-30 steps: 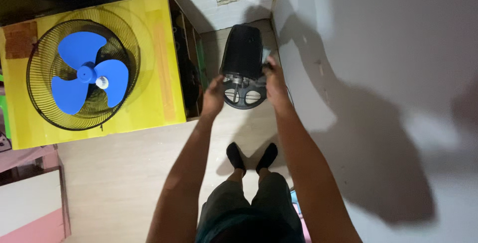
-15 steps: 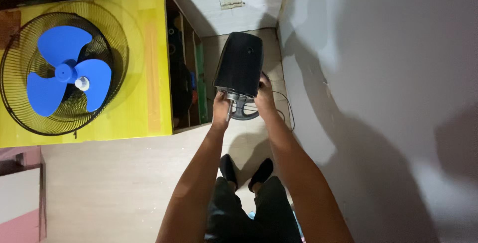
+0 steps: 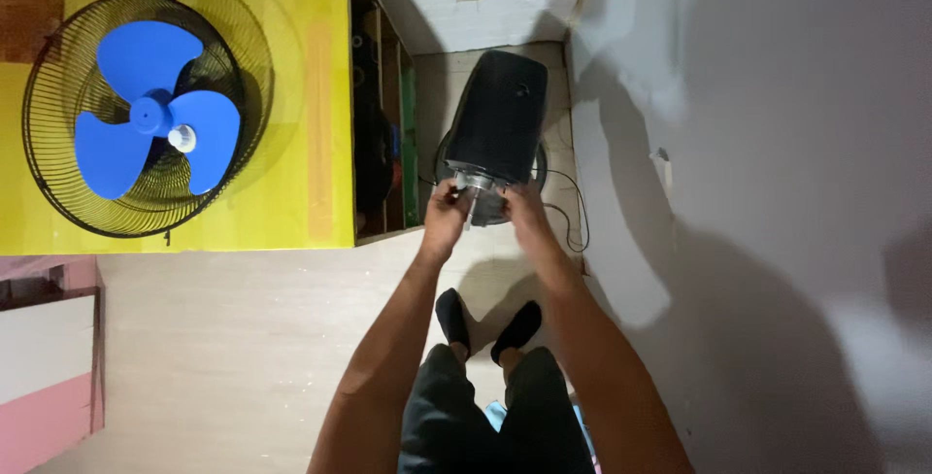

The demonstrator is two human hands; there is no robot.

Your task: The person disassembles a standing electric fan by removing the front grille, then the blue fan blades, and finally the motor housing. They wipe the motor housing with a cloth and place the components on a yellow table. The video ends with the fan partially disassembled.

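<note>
Both hands are on the black plastic fan motor housing (image 3: 497, 122), which is held up over the pale floor (image 3: 223, 338) in the corner by the white wall (image 3: 757, 144), in front of the person's dark-socked feet (image 3: 485, 323). Left hand (image 3: 448, 214) grips the lower end of the housing w/ fingers closed round it, next to the short metal shaft (image 3: 470, 208) that sticks out there. Right hand (image 3: 521, 210) is clamped on the same lower end from the other side, fingers wrapped.

Vs. half a sec ago: the hands sit closer together, nearly meeting under the housing, and the housing shows a bit higher and further right in view. The round dark base (image 3: 490, 204) beneath it is now mostly hidden behind housing and hands; a thin dark cord (image 3: 573, 212) loops on the floor just beside the wall.

On the yellow bench (image 3: 311, 95) at left lies the black wire fan guard (image 3: 146, 110) w/ the blue three-blade propeller (image 3: 155, 124) inside it; it shows further right in the picture than before. Bench's open side shows dark shelves (image 3: 379, 115). Pink-and-white furniture (image 3: 44, 377) sits at lower left.
</note>
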